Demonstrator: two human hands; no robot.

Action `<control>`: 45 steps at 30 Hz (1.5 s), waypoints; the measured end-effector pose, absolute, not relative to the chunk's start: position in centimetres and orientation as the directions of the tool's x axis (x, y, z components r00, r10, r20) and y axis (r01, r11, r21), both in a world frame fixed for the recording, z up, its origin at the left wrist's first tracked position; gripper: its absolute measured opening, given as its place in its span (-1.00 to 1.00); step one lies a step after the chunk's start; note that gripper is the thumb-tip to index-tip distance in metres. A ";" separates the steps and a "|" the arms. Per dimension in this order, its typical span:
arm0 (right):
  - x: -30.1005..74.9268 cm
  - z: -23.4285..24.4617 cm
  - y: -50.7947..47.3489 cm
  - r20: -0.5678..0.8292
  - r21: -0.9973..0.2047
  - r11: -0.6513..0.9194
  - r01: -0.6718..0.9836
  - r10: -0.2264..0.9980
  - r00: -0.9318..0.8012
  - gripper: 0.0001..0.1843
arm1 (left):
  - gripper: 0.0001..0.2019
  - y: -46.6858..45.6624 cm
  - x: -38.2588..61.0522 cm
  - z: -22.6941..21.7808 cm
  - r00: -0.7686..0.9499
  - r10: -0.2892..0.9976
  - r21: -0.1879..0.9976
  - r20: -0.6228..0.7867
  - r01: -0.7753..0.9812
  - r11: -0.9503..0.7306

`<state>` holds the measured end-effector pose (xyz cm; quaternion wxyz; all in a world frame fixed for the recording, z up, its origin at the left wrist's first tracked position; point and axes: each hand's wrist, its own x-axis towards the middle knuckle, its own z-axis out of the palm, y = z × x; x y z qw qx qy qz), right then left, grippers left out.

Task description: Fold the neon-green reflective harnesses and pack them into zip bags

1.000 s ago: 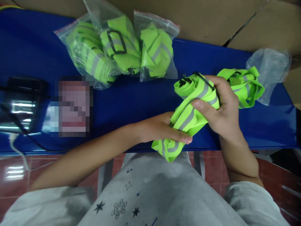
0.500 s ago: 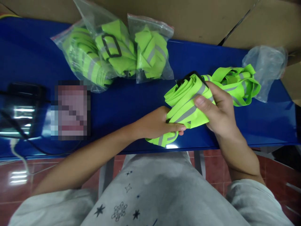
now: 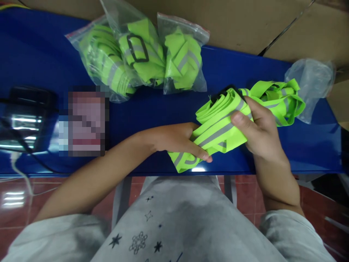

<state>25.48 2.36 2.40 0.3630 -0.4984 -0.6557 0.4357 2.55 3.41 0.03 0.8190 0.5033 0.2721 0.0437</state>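
Observation:
A folded bundle of neon-yellow reflective strap [image 3: 218,127] with grey stripes is held between my hands above the table's front edge. My right hand [image 3: 260,131] grips its right side, thumb pressed on top. My left hand [image 3: 188,140] is closed on the lower left part, where a loose end of the strap hangs past the fingers; some of those fingers are hidden beneath. A black piece shows at the bundle's top. Just behind my right hand lies another loose heap of the same strap [image 3: 286,102].
Three clear zip bags of neon strap, one of them the right-hand bag [image 3: 185,60], lie at the back of the blue table [image 3: 158,109]. A clear plastic bag [image 3: 311,83] lies far right. Cardboard boxes [image 3: 240,22] stand behind. A dark device with cables [image 3: 29,120] sits left.
My left hand has shifted down and left along the strap, flattening the loose end against the bundle. My right hand keeps its grip. The whole view has moved slightly.

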 end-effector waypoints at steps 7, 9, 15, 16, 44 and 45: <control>25.7 3.7 2.2 0.010 -0.948 0.070 0.311 0.982 -0.191 -0.65 | -0.88 3.4 2.4 1.3 0.781 0.518 0.937 -0.350 0.294 0.189; 25.6 3.9 2.3 -0.114 -0.984 -0.083 0.160 0.974 -0.194 -0.61 | -0.87 3.4 2.2 1.8 0.773 0.580 0.949 -0.257 0.314 0.002; 25.4 3.9 3.0 -0.373 -0.903 -0.421 -0.085 0.867 -0.330 -0.59 | -0.73 3.2 2.2 1.5 0.760 0.635 0.886 -0.135 0.380 -0.266; 25.4 3.8 3.1 -0.384 -0.894 -0.441 -0.084 0.849 -0.363 -0.58 | -0.71 3.3 2.1 1.3 0.752 0.645 0.872 -0.137 0.401 -0.282; 26.8 2.4 3.8 0.079 -0.815 0.249 0.523 0.942 -0.326 -0.54 | -0.79 4.0 3.1 -0.3 0.657 0.710 0.967 -0.253 0.143 0.213; 26.8 2.6 3.5 0.048 -0.808 0.255 0.531 0.927 -0.372 -0.49 | -0.78 4.0 3.2 -0.3 0.650 0.716 0.966 -0.256 0.156 0.205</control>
